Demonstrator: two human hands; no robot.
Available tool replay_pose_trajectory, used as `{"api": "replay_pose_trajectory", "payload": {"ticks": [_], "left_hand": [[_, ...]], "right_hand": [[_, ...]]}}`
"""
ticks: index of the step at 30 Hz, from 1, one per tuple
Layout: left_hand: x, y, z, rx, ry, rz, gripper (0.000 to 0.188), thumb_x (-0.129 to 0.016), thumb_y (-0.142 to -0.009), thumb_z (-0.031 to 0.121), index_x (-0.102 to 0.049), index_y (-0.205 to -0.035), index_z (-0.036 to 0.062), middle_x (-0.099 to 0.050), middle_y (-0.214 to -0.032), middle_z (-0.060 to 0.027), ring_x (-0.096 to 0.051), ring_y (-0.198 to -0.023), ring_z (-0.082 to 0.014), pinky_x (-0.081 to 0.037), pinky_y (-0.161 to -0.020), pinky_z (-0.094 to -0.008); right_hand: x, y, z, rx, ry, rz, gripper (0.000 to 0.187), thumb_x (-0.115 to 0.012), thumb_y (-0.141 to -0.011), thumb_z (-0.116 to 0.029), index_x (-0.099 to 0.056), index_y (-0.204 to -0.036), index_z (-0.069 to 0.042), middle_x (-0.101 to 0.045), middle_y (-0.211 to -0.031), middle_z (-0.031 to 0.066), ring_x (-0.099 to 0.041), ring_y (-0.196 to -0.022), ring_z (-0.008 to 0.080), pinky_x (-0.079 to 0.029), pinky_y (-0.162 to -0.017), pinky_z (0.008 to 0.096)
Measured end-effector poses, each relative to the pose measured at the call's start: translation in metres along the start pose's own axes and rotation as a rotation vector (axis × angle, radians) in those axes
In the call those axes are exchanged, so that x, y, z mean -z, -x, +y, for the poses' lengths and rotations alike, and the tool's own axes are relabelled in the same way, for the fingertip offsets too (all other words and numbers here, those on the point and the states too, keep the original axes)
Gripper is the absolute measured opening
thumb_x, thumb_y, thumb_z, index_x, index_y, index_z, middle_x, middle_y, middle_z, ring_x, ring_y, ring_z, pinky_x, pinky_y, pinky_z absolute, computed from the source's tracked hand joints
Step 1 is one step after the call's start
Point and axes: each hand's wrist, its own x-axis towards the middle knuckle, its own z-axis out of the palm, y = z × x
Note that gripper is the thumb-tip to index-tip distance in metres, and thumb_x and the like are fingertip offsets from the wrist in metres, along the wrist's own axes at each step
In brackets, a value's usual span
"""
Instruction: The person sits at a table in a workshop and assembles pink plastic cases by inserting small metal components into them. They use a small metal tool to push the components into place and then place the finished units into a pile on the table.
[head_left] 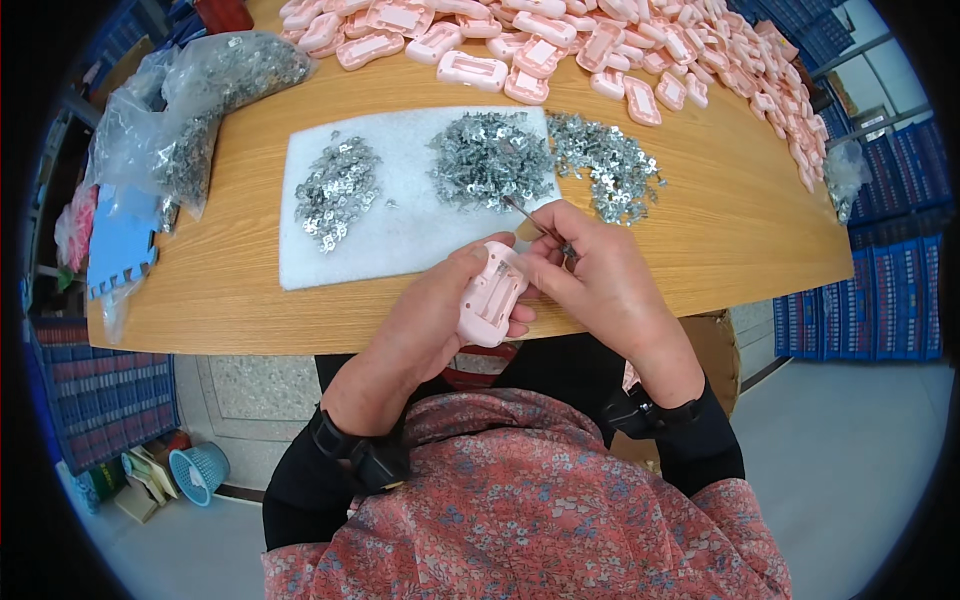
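My left hand (428, 305) is closed around a pale pink plastic casing (491, 297), its recessed compartment facing up, just over the table's near edge. A small metal piece shows at the compartment's upper end. My right hand (598, 272) grips a thin dark tool, perhaps tweezers (528, 216), whose tip points up and left, away from the casing. The right fingertips are close against the casing's right side. Beyond my hands, a white foam sheet (400, 262) bears a pile of small metal clips (338, 190) on the left and a larger metal pile (490, 160) on the right.
More metal pieces (608, 165) lie on the wooden table (740, 235) right of the sheet. Pink casings (600, 45) are heaped along the far side. Clear bags of metal parts (215, 90) and a blue foam mat (122, 240) lie left. Blue crates (860, 300) stand right.
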Motion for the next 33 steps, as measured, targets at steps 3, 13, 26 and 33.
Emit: {"api": "replay_pose_trajectory", "payload": {"ticks": [3, 13, 26, 33], "left_hand": [[0.004, -0.002, 0.001, 0.037, 0.034, -0.051, 0.05, -0.031, -0.106, 0.03, -0.032, -0.146, 0.0002, -0.063, -0.111, -0.0149, -0.068, -0.085, -0.0225, -0.059, -0.074, -0.0359], [0.005, -0.002, 0.002, 0.0, 0.051, -0.058, 0.051, -0.03, -0.105, 0.027, -0.027, -0.149, -0.0001, -0.062, -0.116, -0.0151, -0.069, -0.084, -0.0235, -0.059, -0.074, -0.0364], [-0.002, -0.003, -0.002, -0.052, 0.037, -0.041, 0.049, -0.034, -0.105, 0.027, -0.032, -0.147, 0.0019, -0.063, -0.109, -0.0111, -0.066, -0.082, -0.0175, -0.059, -0.071, -0.0318], [0.006, -0.005, -0.004, -0.019, 0.049, -0.032, 0.049, -0.036, -0.105, 0.027, -0.033, -0.147, 0.0021, -0.062, -0.112, -0.0126, -0.067, -0.087, -0.0186, -0.06, -0.073, -0.0347]], "right_hand": [[-0.003, -0.001, 0.007, -0.016, -0.042, -0.032, 0.023, -0.073, -0.085, -0.012, -0.062, -0.103, -0.001, -0.059, -0.076, 0.0018, -0.053, -0.067, 0.0087, -0.046, -0.061, 0.0257], [-0.009, 0.002, 0.016, 0.056, -0.059, 0.039, 0.019, -0.07, -0.083, -0.009, -0.063, -0.099, -0.001, -0.059, -0.078, 0.0102, -0.06, -0.068, 0.0209, -0.049, -0.063, 0.0336], [-0.031, 0.01, 0.018, 0.003, -0.194, 0.111, 0.019, -0.064, -0.083, -0.003, -0.062, -0.101, 0.0, -0.064, -0.079, 0.0139, -0.065, -0.062, 0.0234, -0.052, -0.058, 0.0344], [-0.034, 0.011, 0.016, 0.134, -0.021, 0.217, 0.02, -0.064, -0.083, -0.003, -0.063, -0.102, -0.001, -0.063, -0.076, 0.0126, -0.064, -0.063, 0.0226, -0.052, -0.059, 0.0337]]}}
